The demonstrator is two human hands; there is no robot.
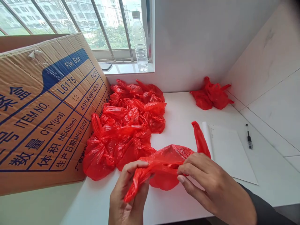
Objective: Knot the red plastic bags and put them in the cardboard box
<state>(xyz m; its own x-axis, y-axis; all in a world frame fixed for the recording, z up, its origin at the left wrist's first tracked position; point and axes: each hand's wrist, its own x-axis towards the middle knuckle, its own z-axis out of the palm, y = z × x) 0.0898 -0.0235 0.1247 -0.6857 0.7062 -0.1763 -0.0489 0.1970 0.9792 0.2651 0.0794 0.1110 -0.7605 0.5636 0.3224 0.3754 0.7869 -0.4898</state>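
Note:
A red plastic bag (166,181) is stretched between my two hands, just over the front part of the white table. My left hand (131,190) is closed around one gathered, twisted handle of it, whose end sticks out toward me. On the other side my right hand (206,182) pinches the bag's edge, and the second handle rises behind its knuckles. What the bag contains, if anything, is hidden. Beyond my left hand sits a pile of knotted red plastic bags (131,125), crowded against the carton.
A large cardboard carton (58,109) stands at left. A water bottle (140,43) and a phone (105,66) are on the windowsill. Crumpled red bags (212,95) lie at the back right. Nearer are a notepad (232,153) and a black pen (249,139).

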